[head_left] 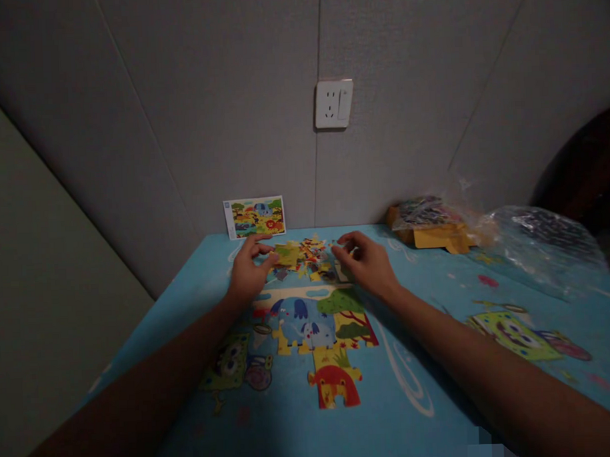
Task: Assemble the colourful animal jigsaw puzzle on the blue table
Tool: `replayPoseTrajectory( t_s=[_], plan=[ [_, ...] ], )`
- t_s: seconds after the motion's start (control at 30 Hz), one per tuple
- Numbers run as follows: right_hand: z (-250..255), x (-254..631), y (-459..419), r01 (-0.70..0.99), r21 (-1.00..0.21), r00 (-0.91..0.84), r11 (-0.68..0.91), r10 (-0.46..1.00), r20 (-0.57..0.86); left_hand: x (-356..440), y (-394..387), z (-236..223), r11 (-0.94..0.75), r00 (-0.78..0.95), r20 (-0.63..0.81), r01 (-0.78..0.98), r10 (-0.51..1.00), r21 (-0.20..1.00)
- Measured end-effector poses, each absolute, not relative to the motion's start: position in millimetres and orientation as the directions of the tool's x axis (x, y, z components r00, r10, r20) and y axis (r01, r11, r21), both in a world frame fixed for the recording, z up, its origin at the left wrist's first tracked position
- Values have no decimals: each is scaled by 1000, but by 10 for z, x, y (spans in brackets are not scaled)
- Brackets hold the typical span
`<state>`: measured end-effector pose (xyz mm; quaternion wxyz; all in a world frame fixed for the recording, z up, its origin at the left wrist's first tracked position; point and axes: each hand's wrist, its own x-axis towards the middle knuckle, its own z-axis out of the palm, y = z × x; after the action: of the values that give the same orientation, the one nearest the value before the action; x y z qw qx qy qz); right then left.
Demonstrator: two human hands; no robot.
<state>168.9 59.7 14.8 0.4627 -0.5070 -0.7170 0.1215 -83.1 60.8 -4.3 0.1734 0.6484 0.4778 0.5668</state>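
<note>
My left hand [249, 269] is closed at the left of a pile of loose puzzle pieces [313, 251], its thumb and fingertips at the edge of a yellow-green puzzle piece [287, 255]. Over the pile's right side, my right hand [365, 261] has its thumb and index finger bent close together. What sits between those fingertips is too small to make out. A pale piece [342, 273] shows beneath this hand. Nearer me lies a joined section of puzzle [303, 322] with blue elephants and a tree. A red-orange animal head piece [335, 385] hangs off its lower edge.
A picture card [255, 217] of the full scene leans against the wall [261, 123]. Clear plastic wrapping [540, 243] and an orange-yellow package [435, 234] lie at the right back. A blue cartoon-printed cloth [406, 411] covers the table. A socket [333, 104] is on the wall.
</note>
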Motion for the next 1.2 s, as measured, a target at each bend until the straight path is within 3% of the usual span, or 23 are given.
replayPoseTrajectory(
  t_s=[0.1, 0.2, 0.43, 0.53, 0.77, 0.9, 1.07, 1.2],
  plan=[
    [147, 1443, 408, 546, -574, -316, 610, 784, 534, -696, 479, -18, -559, 37, 606, 436, 794, 706],
    [120, 1371, 369, 540, -587, -370, 603, 797, 477, -610, 397, -21, -604, 153, 619, 485, 770, 632],
    [-10, 1446, 480, 247, -888, -247, 388, 912, 329, -625, 396, -25, -492, 249, 425, 440, 870, 751],
    [-25, 1440, 505, 180, -914, -203, 363, 923, 326, -639, 416, -39, -469, 268, 388, 408, 882, 783],
    [100, 1681, 711, 173, -952, 113, 251, 955, 273, -680, 454, -59, -432, 186, 396, 526, 899, 733],
    [129, 1810, 794, 155, -964, 188, 214, 952, 242, -694, 482, -60, -414, 131, 402, 468, 906, 781],
    [83, 1645, 638, 153, -934, -72, 323, 946, 315, -646, 427, -35, -412, 116, 400, 379, 909, 829],
    [59, 1435, 440, 372, -819, -245, 437, 897, 368, -555, 295, 1, -413, 231, 350, 345, 908, 843]
  ],
)
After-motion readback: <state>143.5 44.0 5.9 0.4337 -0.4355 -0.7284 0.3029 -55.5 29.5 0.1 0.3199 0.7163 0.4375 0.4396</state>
